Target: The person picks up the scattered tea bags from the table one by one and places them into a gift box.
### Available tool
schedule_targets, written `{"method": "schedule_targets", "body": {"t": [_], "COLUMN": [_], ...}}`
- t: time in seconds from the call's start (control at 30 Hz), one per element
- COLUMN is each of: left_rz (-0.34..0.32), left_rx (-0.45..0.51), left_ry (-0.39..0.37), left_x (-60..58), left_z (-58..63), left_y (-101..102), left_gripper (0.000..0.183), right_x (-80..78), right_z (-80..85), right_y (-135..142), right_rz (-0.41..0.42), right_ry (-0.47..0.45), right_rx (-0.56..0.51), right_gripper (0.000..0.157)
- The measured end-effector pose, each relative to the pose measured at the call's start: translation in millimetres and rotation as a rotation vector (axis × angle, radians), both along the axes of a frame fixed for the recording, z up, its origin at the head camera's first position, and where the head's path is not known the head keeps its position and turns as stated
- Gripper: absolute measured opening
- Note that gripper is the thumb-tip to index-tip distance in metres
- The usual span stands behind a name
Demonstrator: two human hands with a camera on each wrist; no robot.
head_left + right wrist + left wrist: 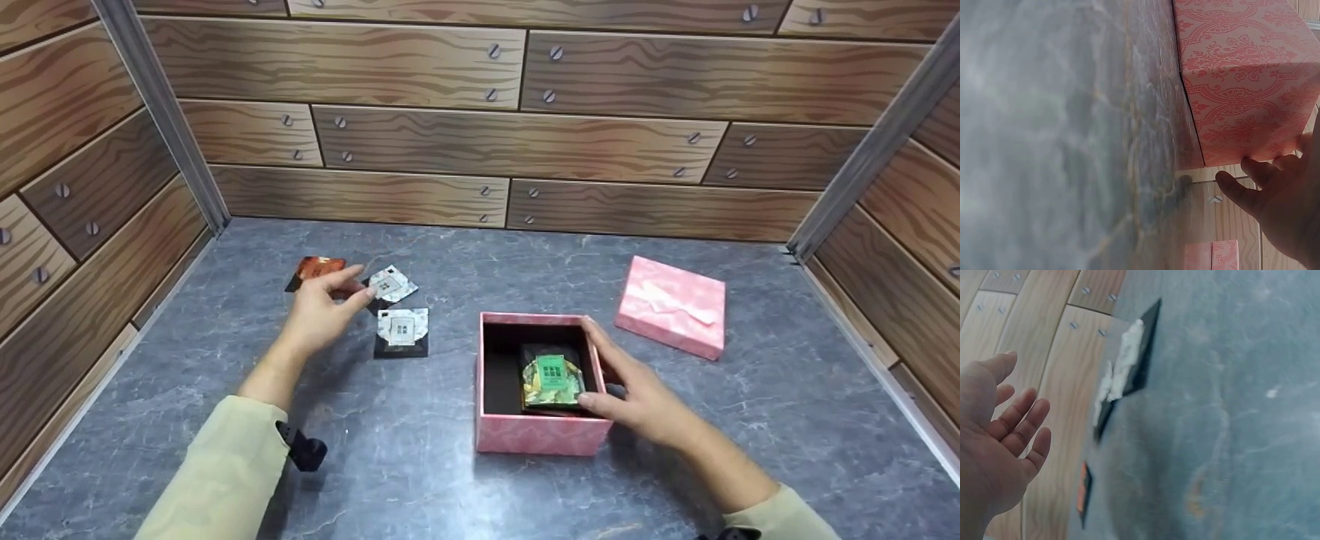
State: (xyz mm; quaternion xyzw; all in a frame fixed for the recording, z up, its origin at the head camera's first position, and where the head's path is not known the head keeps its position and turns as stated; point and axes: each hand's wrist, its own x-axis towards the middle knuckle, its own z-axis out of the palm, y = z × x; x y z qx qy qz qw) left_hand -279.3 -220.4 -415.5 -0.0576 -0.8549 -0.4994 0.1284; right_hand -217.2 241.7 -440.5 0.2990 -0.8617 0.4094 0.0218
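My left hand (319, 311) hovers over the table, its fingers loosely bent and nothing between them. Below and beside it lie an orange-and-black sachet (321, 266) and two white-and-black sachets, one tilted (393, 284) and one straight (403, 328). In the left wrist view the same hand (999, 444) is seen apart from them. My right hand (637, 394) holds the right wall of an open pink box (540, 436), thumb over the rim and fingers along the outside. A green sachet (553, 379) lies inside the box, with a reddish edge showing under it.
A pink lid (670, 307) with a pale bow lies on the table right of the box and farther back. Wood-patterned panels (420, 135) enclose the grey marbled table (405, 457) at the back and both sides.
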Motion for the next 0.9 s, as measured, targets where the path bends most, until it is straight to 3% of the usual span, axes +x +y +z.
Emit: {"method": "schedule_targets", "body": {"t": [0.27, 0.5, 0.9], "left_rz": [-0.027, -0.037, -0.039], "left_rx": [0.068, 0.065, 0.021], "left_ry": [-0.061, -0.140, -0.165], "left_x": [-2.3, -2.4, -4.4], "left_z": [-24.6, -43.3, -49.6], "left_y": [7, 11, 15], "left_gripper": [0.050, 0.053, 0.057], "right_x": [0.6, -0.3, -0.1], "right_z": [-1.0, -2.5, -1.7], "right_y": [1, 1, 2], "right_rz": [-0.014, 0.013, 0.007], "right_ry": [-0.025, -0.023, -0.021], "right_rx": [0.005, -0.019, -0.013], "right_gripper": [0.098, 0.097, 0.098]}}
